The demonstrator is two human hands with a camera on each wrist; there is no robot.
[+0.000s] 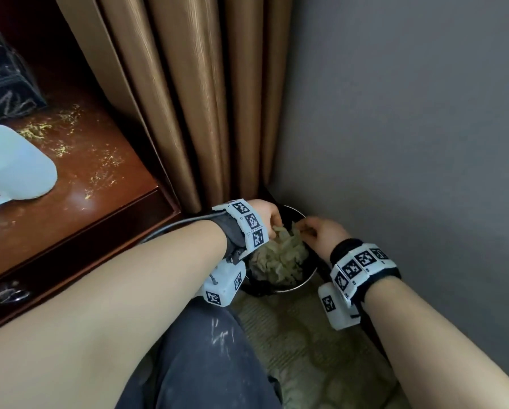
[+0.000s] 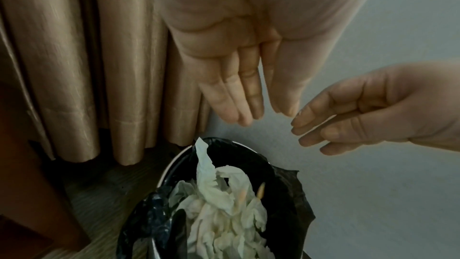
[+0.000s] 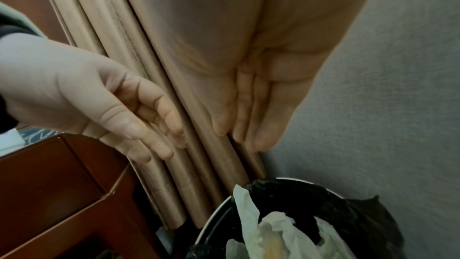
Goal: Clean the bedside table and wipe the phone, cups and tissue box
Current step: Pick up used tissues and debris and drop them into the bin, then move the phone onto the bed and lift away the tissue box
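Both my hands hover over a bin (image 1: pixel 303 283) lined with a black bag and full of crumpled tissues (image 1: pixel 279 258). My left hand (image 1: pixel 269 216) is open, its fingers straight and pointing down, holding nothing. My right hand (image 1: pixel 315 228) is open too, fingers loosely extended toward the left hand's fingertips. In the left wrist view, small yellowish bits (image 2: pixel 260 192) are over the tissues in the bin. The brown bedside table (image 1: pixel 79 208) at left is scattered with yellow crumbs (image 1: pixel 67 119). A white cup (image 1: pixel 14 166) lies on its side there, with a dark patterned tissue box (image 1: pixel 5 84) behind it.
Tan curtains (image 1: pixel 188 98) hang behind the bin, and a grey wall (image 1: pixel 409 128) runs along the right. The bin stands on patterned carpet (image 1: pixel 306 349) in the corner beside the table. My knee in dark trousers (image 1: pixel 206 358) is at the bottom.
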